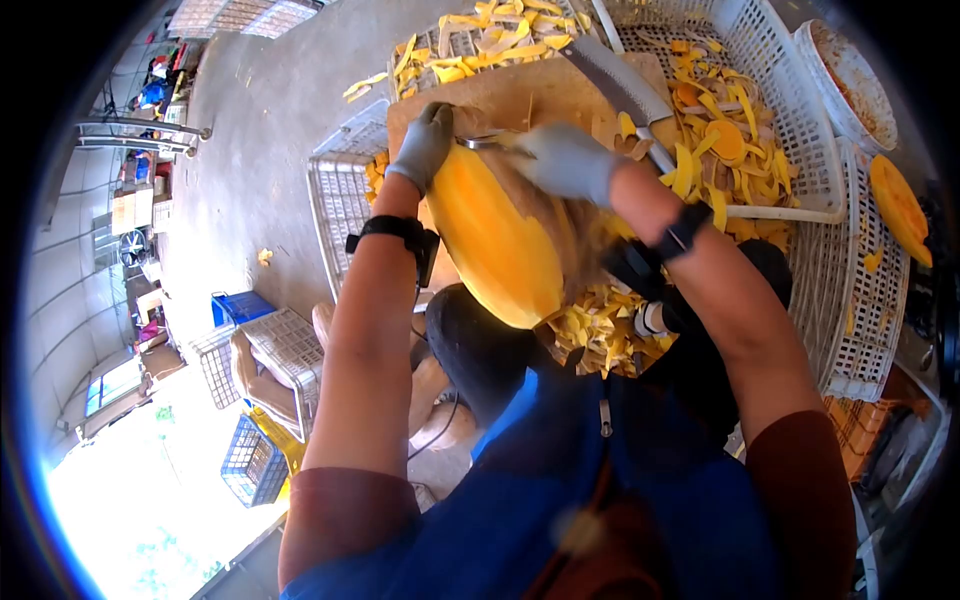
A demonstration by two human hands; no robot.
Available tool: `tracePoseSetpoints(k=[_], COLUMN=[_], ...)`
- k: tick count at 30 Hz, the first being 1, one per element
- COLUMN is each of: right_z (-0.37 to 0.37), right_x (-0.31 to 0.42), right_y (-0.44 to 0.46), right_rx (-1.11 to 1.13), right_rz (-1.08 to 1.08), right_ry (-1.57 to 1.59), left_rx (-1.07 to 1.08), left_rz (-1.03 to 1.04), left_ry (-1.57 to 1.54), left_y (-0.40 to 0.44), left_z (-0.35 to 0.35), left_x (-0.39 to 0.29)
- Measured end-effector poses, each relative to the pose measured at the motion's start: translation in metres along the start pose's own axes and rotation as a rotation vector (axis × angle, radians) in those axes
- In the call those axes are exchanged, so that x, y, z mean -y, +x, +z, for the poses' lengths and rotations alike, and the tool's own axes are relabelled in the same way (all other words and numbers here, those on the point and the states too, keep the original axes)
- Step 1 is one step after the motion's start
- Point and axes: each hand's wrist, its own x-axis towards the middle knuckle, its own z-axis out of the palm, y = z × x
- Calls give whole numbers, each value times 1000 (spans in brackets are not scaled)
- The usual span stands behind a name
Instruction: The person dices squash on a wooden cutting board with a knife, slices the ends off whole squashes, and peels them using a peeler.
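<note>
A large, long pumpkin (490, 230) slants from the wooden board (525, 90) towards my lap. Much of its side is bare yellow-orange flesh, while tan skin remains along the right. My left hand (425, 145), in a grey glove, wraps round the far end of the pumpkin. My gloved right hand (570, 162) is slightly smeared by motion and closed on a peeler (482, 142). The peeler's metal head touches the pumpkin near its far end; the handle is hidden in my fist. A broad cleaver (620, 82) lies on the board's right side.
Peel strips fill a white crate (800, 110) on the right and cover another at the back. More peel (600, 335) is piled between my legs. A cut pumpkin piece (897, 208) rests at far right. Whole pumpkins (262, 385) lie by crates at left.
</note>
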Motion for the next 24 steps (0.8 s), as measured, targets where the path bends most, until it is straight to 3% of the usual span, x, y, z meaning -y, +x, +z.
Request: tracePoseSetpoints(k=[2, 4, 6, 8, 11, 13, 15, 17, 18, 21, 24], right_z=[12, 42, 58, 67, 70, 41, 5, -3, -11, -13, -15], right_x=[8, 8, 20, 9, 1, -2, 1, -14, -11, -14, -11], right_y=[-47, -104, -168, -230, -240, -196, -136, -68, -41, 16, 21], right_rx=[-54, -381, -416, 28, -97, -321, -419, -209, -164, -99, -4], right_rz=[26, -101, -22, 88, 63, 162, 18, 79, 60, -32, -73], right_ry=[39, 14, 185, 191, 259, 448, 211, 45, 31, -79, -152], left_rx=[7, 13, 13, 40, 12, 49, 59, 51, 54, 56, 44], left_rz=[12, 7, 5, -79, -1, -32, 66, 285, 109, -72, -86], left_ry=[64, 68, 105, 88, 96, 91, 150, 270, 96, -59, -105], left_y=[4, 3, 10, 11, 10, 1, 3, 9, 5, -4, 8], left_z=[2, 2, 6, 6, 6, 5, 1, 3, 4, 2, 5], left_x=[8, 0, 5, -2, -3, -17, -22, -5, -17, -37, -13])
